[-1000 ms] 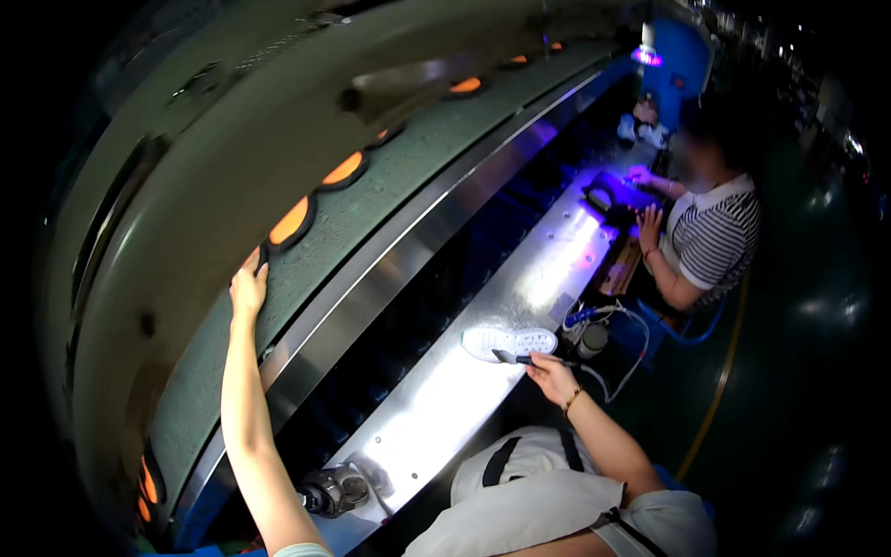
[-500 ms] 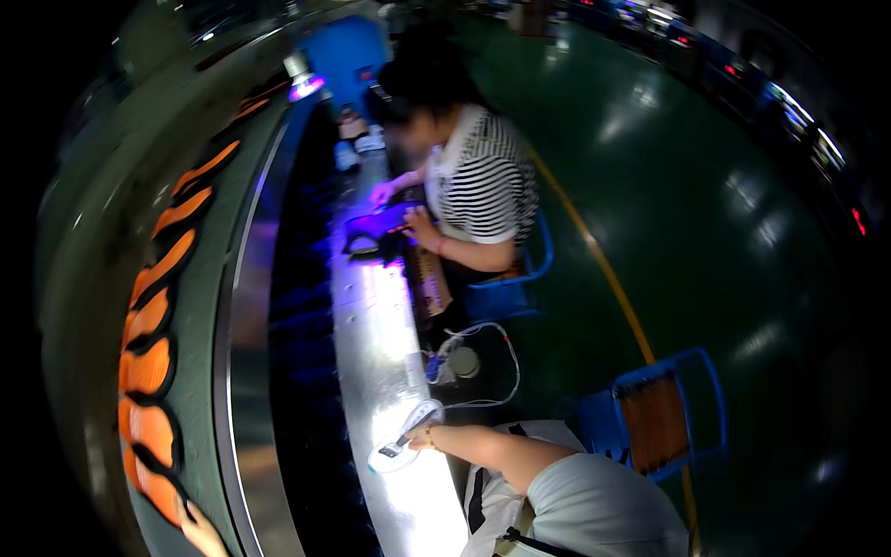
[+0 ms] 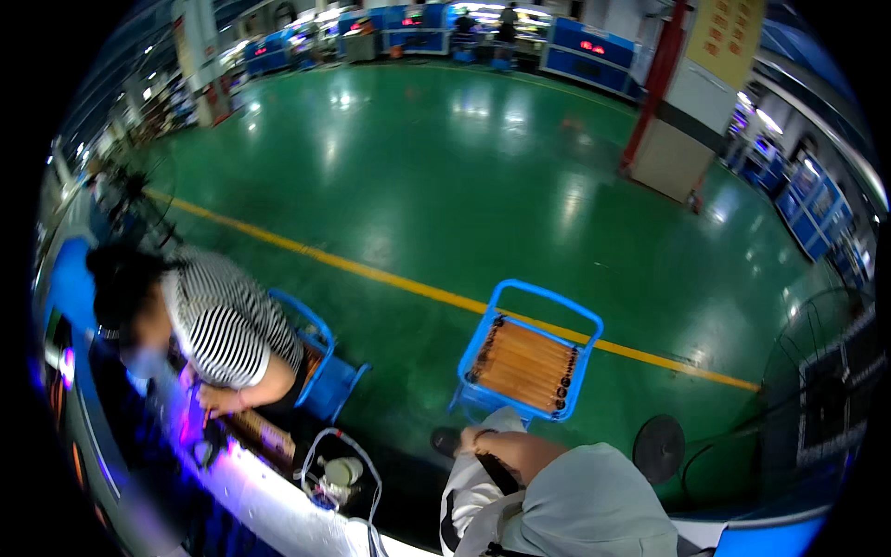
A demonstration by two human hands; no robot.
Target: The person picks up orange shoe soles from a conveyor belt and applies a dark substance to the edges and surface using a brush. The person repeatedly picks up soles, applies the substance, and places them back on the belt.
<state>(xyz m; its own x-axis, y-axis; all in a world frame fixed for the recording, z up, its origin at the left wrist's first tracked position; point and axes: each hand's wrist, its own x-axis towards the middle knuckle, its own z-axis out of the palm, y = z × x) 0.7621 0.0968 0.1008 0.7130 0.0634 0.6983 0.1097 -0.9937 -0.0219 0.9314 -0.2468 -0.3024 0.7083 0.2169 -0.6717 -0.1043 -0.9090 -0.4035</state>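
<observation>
At the lower middle of the frame, the right hand (image 3: 464, 443) rests on the person's white-trousered knee (image 3: 469, 492); its fingers are too blurred to tell whether they are curled. The left hand is out of view. A blue chair (image 3: 526, 364) stands just above.

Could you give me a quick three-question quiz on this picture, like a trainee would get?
1. What colour is the frame of the empty chair? A red, B blue, C white.
2. True or false: the person in the striped shirt stands out in the middle of the floor.
3. Fill in: the line painted across the floor is ____.
Key: 1 B; 2 false, that person is at the bench on the left; 3 yellow.
</observation>
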